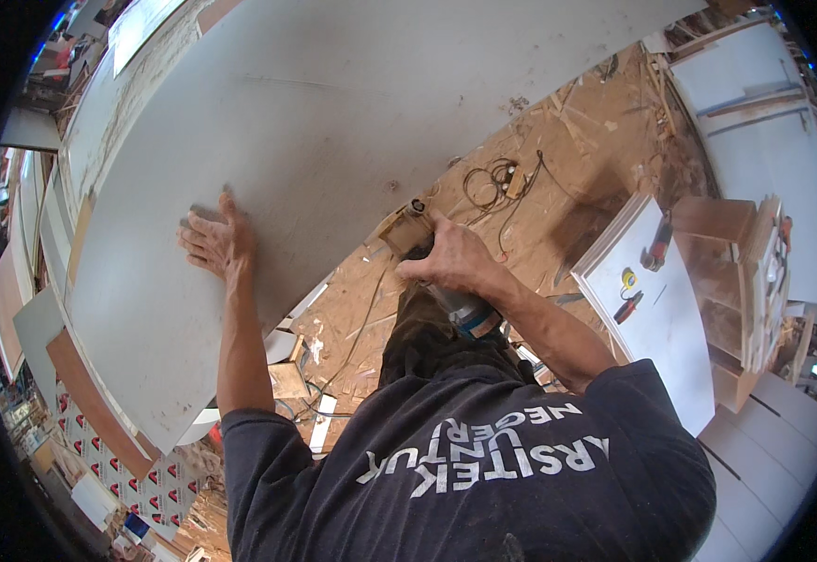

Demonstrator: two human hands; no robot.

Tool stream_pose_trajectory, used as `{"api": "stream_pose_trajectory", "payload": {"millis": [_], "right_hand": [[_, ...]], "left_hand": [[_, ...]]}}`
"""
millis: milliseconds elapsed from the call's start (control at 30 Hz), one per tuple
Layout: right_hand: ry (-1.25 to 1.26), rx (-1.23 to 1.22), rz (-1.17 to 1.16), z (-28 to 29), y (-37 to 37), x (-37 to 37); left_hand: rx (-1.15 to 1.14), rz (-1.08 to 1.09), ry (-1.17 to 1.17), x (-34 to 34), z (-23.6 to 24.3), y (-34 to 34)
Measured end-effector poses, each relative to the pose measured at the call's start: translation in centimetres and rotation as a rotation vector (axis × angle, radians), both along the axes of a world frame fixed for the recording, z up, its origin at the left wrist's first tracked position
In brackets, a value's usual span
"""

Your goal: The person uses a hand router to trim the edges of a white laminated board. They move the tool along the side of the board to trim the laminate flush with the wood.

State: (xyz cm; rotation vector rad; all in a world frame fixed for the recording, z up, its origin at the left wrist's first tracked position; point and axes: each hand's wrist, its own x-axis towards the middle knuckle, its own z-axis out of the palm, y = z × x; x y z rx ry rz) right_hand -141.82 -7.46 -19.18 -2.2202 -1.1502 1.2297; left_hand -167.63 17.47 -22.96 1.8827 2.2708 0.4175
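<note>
My left hand [219, 242] lies with fingers spread on a large grey-white board [305, 112] that stretches diagonally across the upper left. My right hand [455, 253] grips a handheld power tool [464, 311], its dark cylindrical body angled down toward my body. The tool's pale base [399, 230], with a small dark fitting on top, is at the board's lower edge. Whether the base presses on that edge is hard to tell.
Cables [493, 187] lie on the wood-littered floor [614, 122]. To my right stand white panels [670, 337] carrying hand tools [628, 304], a wooden carcass [722, 244] and more white boards [764, 159]. Stacked sheets and offcuts [90, 393] crowd the left side.
</note>
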Motion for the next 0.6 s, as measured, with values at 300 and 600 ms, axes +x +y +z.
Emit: {"api": "stream_pose_trajectory", "payload": {"millis": [300,600], "right_hand": [[0.016,0.015,-0.012,-0.1,0.2,-3.6],[0.002,0.022,0.012,0.0,0.5,-7.2]], "left_hand": [[-0.002,-0.016,-0.085,-0.1,0.0,0.0],[0.047,-0.058,-0.200,-0.5,-1.2,0.4]]}}
